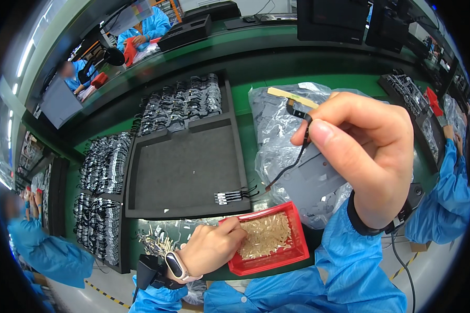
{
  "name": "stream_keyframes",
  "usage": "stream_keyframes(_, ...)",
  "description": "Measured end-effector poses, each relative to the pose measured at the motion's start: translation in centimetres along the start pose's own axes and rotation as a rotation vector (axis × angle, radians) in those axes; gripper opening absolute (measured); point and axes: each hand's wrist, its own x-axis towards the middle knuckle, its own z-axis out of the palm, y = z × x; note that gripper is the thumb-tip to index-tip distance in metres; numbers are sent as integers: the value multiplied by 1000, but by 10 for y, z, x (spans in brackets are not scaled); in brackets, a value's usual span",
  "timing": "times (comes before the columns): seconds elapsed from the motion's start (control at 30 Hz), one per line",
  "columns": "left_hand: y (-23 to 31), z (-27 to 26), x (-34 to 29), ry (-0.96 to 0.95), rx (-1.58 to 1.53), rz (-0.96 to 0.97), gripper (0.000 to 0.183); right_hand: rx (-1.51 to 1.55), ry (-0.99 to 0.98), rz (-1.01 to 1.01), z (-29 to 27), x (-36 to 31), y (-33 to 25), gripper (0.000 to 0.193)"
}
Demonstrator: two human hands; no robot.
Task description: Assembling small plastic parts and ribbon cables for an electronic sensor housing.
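Raised at the right, my right hand (361, 140) pinches a thin black flex cable (296, 163) between thumb and forefinger. A pale yellow strip (292, 97) sticks out at the cable's upper end, and its brown-tipped lower end hangs down. My left hand (214, 247), with a watch on its wrist, reaches over the left rim of a red bin (301, 249). Its fingers are curled together at many small, clear, amber-tinted pieces (263, 236); what they grip, if anything, is hidden.
A black foam tray (188, 167) holds a few cables (230, 196) at its lower right corner. Other trays packed with cables (104, 161) stand left and behind. Plastic bags of grey parts (266, 125) lie beyond the bin. Co-workers in blue sit around.
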Motion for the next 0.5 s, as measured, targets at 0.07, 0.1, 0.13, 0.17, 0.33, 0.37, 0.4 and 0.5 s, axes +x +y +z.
stream_keyframes(0.07,-5,3,-3,34,-47,-18,18,2,0,-4,1,0,1,11)
stream_keyframes(0.1,-4,2,-2,34,-47,-18,18,5,1,-7,1,0,1,11)
stream_keyframes(0.13,-1,-1,-1,21,-60,-44,19,5,1,-7,1,0,1,11)
stream_keyframes(0.17,0,-3,-1,9,-72,-70,19,7,3,-2,1,0,1,11)
stream_keyframes(0.33,0,1,-3,8,-53,-70,22,10,5,6,2,1,0,11)
stream_keyframes(0.37,0,1,-4,20,-31,-75,22,7,1,-6,2,1,0,11)
stream_keyframes(0.4,1,1,-4,20,-31,-76,22,5,-3,-18,2,1,0,11)
stream_keyframes(0.5,3,-1,-4,60,17,-75,24,3,6,-11,2,0,0,11)
